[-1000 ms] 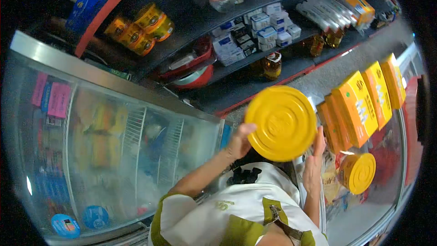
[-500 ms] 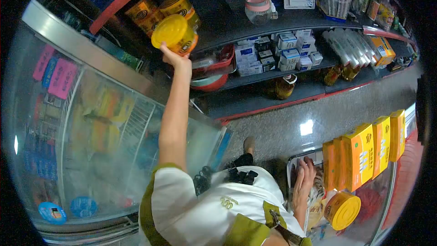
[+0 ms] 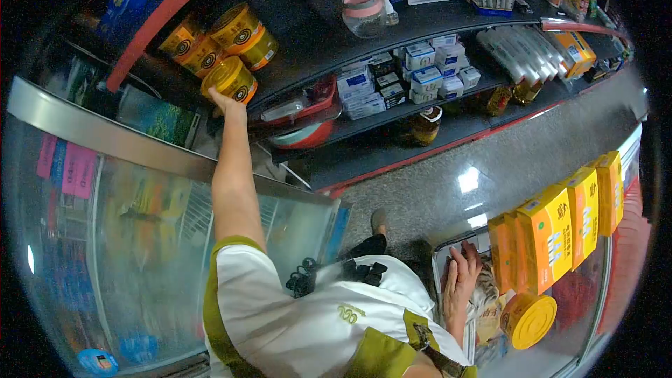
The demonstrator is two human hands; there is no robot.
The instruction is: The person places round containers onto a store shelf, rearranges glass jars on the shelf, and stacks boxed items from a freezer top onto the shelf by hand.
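My left hand [image 3: 225, 101] reaches up to the shelf, its fingers wrapped round the side of a round tub [image 3: 236, 82] with a yellow lid. That tub is at the front of a group of similar tubs [image 3: 243, 33], some of them stacked. Whether its base rests on the shelf I cannot tell. Low on the right, my right hand [image 3: 460, 280] lies with fingers stretched and slightly apart on the edge of a glass-topped case [image 3: 441, 255]. Beside it are clear plastic packages and another yellow-lidded tub [image 3: 533, 320].
A glass-topped freezer [image 3: 161, 238] spans the left side. Yellow boxes [image 3: 549, 238] stand in a row on the right. Shelves ahead hold pink-lidded jars [image 3: 363, 14], small white boxes [image 3: 423, 77], red basins [image 3: 308, 133] and bottles [image 3: 425, 124]. Grey floor [image 3: 420, 182] shows below.
My left hand has brought the tub down and left in the view, beside the other tubs, and its lid is less tilted toward me. My right hand stays on the case edge.
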